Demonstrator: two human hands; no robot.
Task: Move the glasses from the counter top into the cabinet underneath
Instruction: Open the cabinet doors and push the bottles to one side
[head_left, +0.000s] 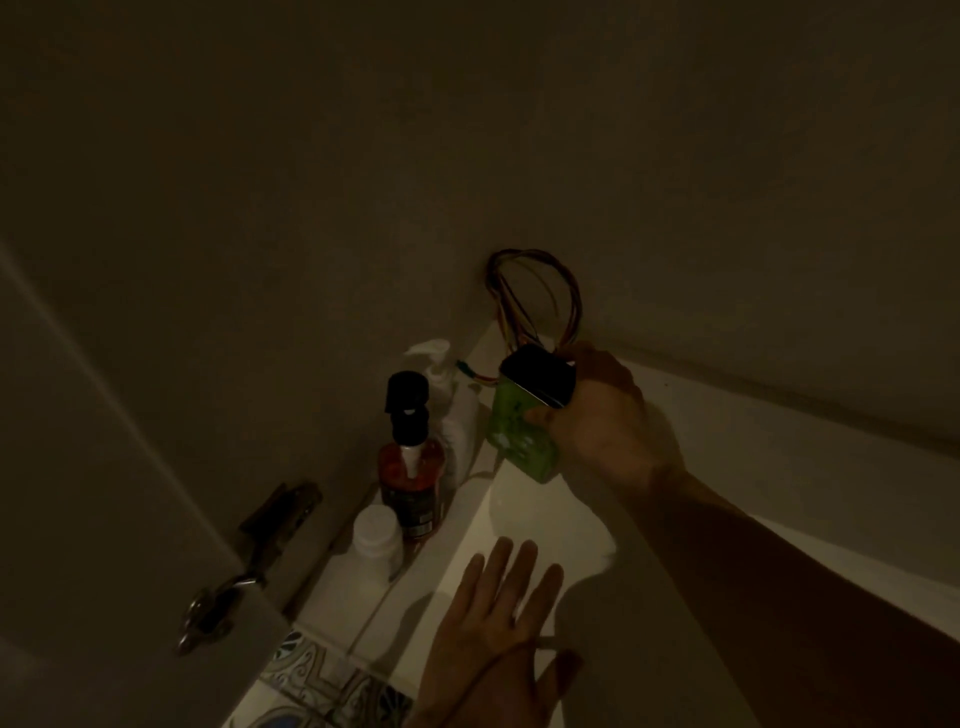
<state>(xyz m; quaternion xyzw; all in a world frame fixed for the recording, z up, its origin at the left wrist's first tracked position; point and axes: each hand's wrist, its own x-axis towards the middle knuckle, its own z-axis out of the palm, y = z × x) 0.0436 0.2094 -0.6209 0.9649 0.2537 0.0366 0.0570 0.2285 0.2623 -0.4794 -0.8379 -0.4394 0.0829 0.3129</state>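
The scene is very dim. My right hand (605, 415) grips a green translucent glass (517, 441), tilted, with a dark black object (537, 376) held against its upper end. It hangs just above the far left corner of the white counter top (727, 467). My left hand (498, 618) is lower down, fingers straight and spread, lying flat on or just over the white front surface (519, 519); I cannot tell whether it touches. No cabinet opening is visible.
A loop of coloured wires (535, 291) comes off the wall behind the glass. An orange soap bottle (413, 478) with a black pump, a white pump bottle (452, 405) and a white jar (376, 540) stand at left. A door with a metal handle (213, 608) is further left, above patterned floor tiles (322, 691).
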